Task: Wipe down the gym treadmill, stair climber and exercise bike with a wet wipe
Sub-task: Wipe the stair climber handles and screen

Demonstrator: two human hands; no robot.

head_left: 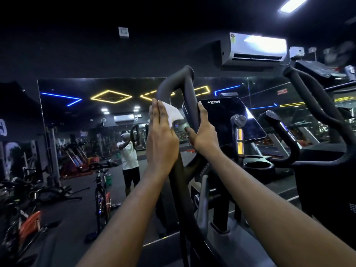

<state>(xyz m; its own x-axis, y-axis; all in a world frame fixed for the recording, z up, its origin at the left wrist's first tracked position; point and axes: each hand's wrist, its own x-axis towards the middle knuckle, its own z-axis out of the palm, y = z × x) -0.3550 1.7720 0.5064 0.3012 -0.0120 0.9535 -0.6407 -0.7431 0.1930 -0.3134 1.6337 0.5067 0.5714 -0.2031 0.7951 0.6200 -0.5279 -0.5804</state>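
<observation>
Head camera looks up along both bare forearms at a dark loop handle (174,79) on a gym machine (180,182); I cannot tell from here which kind of machine it is. I see the left hand (161,139) raised flat, fingers straight and together, pressing a white wipe (173,112) against the left side of the loop. The wipe sits between the fingers and the bar, with one crumpled corner sticking out to the right. The right hand (203,135) grips the right bar of the same loop, fingers wrapped round it and thumb across the near side.

Just beyond the right hand is the machine's dark screen (231,116), and below that a round cup holder (258,166). A second curved handle (308,105) rises further right. A wall mirror (77,116) behind shows coloured ceiling lights and the person's reflection, arms up. An air conditioner (254,49) hangs above the mirror.
</observation>
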